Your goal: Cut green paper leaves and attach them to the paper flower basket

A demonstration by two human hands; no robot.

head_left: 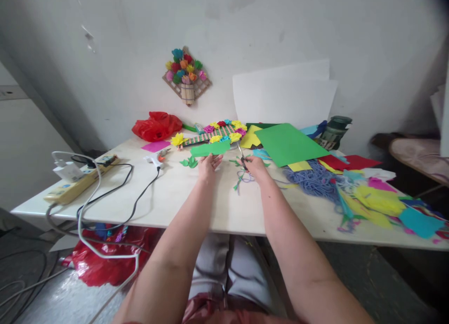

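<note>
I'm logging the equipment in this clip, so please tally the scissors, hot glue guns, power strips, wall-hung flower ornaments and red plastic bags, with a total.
Scissors: 1
Hot glue gun: 1
Power strip: 1
Wall-hung flower ornament: 1
Red plastic bags: 2
Total: 6

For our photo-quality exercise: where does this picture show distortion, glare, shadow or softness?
Head view: wide-angle stretch makes the forearms loom beside the left hand and right hand; head view: glare on the floor and lower red bag; head view: deep shadow under the table at right; head view: fine detail soft, including the scissors.
</note>
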